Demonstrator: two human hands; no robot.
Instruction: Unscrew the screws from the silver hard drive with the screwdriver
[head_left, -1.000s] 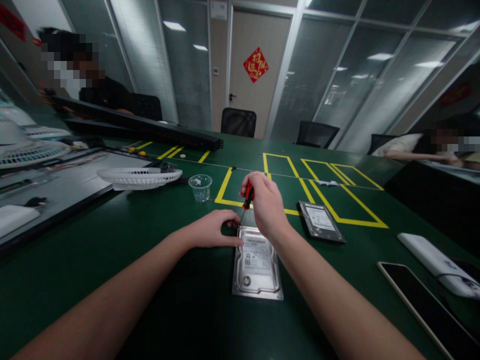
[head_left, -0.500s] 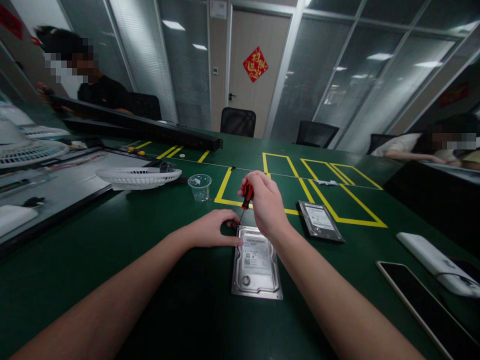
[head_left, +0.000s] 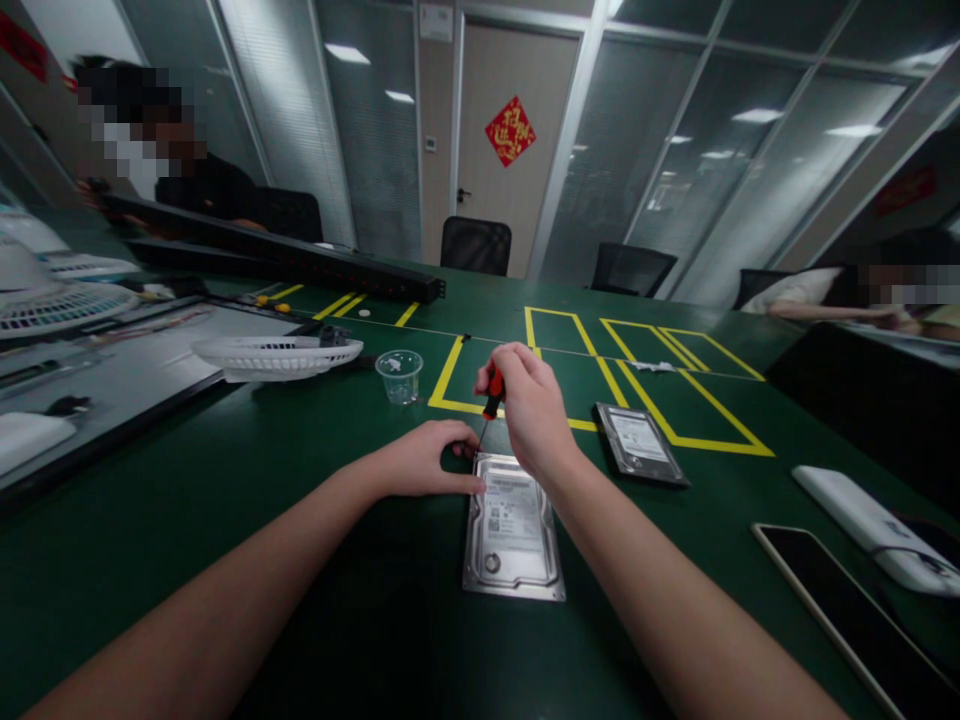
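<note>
A silver hard drive (head_left: 517, 530) with a white label lies flat on the green table (head_left: 330, 620) in front of me. My right hand (head_left: 529, 400) is wrapped round a red and black screwdriver (head_left: 493, 395), whose thin shaft points down at the drive's far left corner. My left hand (head_left: 439, 458) grips the drive's upper left side, thumb on its top face and fingers near the screwdriver tip. To the right lies a second hard drive (head_left: 640, 440).
A clear plastic cup (head_left: 400, 378) holds small bits, left of the hands. Further left are a white fan part (head_left: 277, 355) and a grey panel (head_left: 150, 370). A phone (head_left: 847, 610) and white device (head_left: 874, 525) lie right. Two people sit across the table.
</note>
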